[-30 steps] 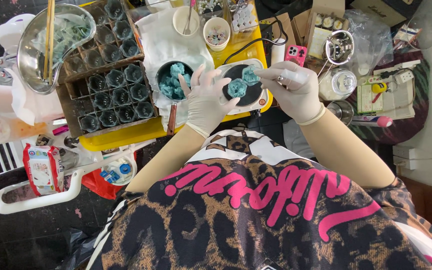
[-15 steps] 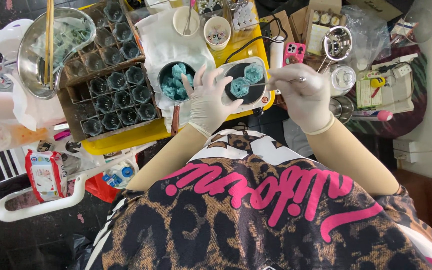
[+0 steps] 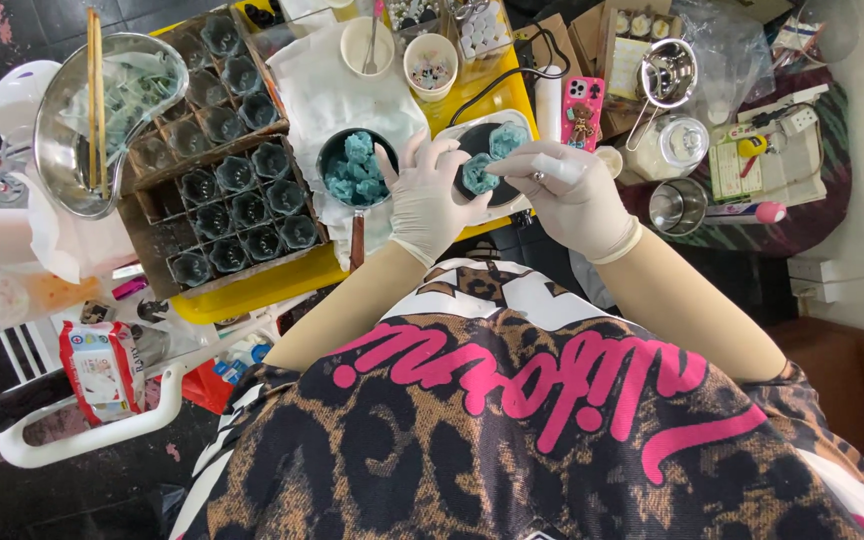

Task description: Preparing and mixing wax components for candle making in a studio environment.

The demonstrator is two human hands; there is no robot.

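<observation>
Both hands wear pale gloves. My left hand (image 3: pixel 430 196) and my right hand (image 3: pixel 570 196) meet over a black dish (image 3: pixel 480 150) and hold a teal flower-shaped piece (image 3: pixel 476 174) between their fingertips. A second teal piece (image 3: pixel 508 138) lies on the dish beyond them. Just left, a small dark pan (image 3: pixel 353 165) with a wooden handle holds several more teal pieces. The dish and pan rest on a yellow tray (image 3: pixel 272 285).
A brown box (image 3: pixel 234 195) of dark paper cups sits on the tray's left. A steel bowl (image 3: pixel 102 115) with chopsticks stands far left. A pink phone (image 3: pixel 582 110), a strainer (image 3: pixel 667 72), a glass jar (image 3: pixel 674 146) and a steel cup (image 3: pixel 677 205) lie right.
The right hand has drawn in from the dish's right side toward the left hand, and the two now pinch one teal piece together over the dish.
</observation>
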